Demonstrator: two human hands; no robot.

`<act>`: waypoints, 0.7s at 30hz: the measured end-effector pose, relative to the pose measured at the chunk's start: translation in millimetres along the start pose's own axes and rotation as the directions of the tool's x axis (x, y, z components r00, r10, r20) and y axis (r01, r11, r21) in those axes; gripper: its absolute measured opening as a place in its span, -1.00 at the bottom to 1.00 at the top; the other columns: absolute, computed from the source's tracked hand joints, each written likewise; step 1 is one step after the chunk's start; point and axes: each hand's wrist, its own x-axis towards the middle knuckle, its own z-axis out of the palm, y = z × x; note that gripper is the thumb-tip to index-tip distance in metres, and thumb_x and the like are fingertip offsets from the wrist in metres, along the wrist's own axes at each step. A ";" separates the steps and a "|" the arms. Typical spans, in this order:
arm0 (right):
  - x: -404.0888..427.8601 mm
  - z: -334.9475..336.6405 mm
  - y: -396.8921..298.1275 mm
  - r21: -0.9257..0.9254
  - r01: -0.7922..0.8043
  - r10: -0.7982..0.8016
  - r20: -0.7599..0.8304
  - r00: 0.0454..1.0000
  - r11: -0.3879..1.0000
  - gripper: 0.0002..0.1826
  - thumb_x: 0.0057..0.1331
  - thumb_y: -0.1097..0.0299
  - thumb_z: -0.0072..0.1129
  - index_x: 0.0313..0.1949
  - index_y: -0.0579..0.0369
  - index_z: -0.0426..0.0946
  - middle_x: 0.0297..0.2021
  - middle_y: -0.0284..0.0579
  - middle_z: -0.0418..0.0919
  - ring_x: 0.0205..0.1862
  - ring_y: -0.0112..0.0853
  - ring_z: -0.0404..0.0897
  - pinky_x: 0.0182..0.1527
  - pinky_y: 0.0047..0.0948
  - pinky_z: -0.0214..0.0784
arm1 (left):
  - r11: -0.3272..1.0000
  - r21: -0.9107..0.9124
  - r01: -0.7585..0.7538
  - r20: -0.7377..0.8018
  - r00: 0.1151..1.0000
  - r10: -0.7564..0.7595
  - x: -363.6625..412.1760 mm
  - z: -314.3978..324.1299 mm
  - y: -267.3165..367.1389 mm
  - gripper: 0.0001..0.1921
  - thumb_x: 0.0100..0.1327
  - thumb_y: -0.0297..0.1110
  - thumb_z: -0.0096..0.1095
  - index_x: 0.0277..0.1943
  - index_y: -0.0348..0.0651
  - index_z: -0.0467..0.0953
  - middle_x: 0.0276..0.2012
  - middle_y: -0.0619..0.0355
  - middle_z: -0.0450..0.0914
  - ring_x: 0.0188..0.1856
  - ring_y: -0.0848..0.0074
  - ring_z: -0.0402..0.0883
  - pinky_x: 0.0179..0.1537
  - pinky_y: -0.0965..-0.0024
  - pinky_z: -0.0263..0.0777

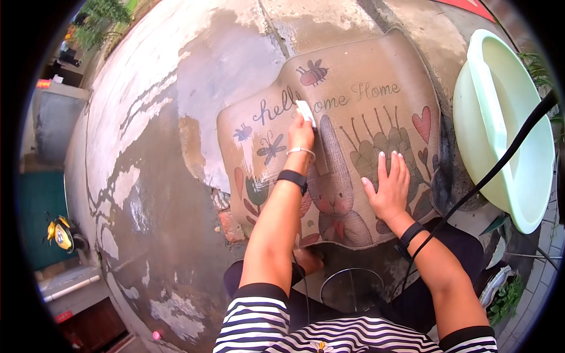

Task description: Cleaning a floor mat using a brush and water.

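Note:
A wet, beige doormat (273, 145) printed with a rabbit, flowers, insects and lettering is spread on the ground before me. My left hand (301, 134) grips a white handheld object (305, 113), probably a scrubbing brush, over the lettering near the mat's middle. Its underside is hidden, so I cannot tell its exact kind. Flat on the printed green plant to the right, my right hand (390, 187) rests with fingers spread and holds nothing. The mat's surface is uneven, with its outer edges curving over the ground.
A large pale green plastic basin (507, 132) stands tilted at the right, close to the mat. A black cable (490, 176) crosses in front of it. Wet concrete (163, 212) spreads leftward, with a broken brick (231, 227) at the mat's edge. Green plants (505, 300) grow at lower right.

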 end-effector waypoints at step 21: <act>-7.9 3.5 11.6 -0.029 0.000 -0.003 -0.098 0.995 1.000 -0.31 0.24 -0.01 0.03 0.22 0.20 0.21 0.19 0.26 0.18 0.26 0.07 0.12 0.28 -0.02 -0.07 | 0.987 0.098 0.127 0.320 0.935 -0.153 -334.9 -21.2 -38.6 -0.46 0.35 -0.33 -0.06 0.35 -0.20 0.07 0.17 -0.22 0.36 0.19 0.28 0.42 0.10 0.45 0.27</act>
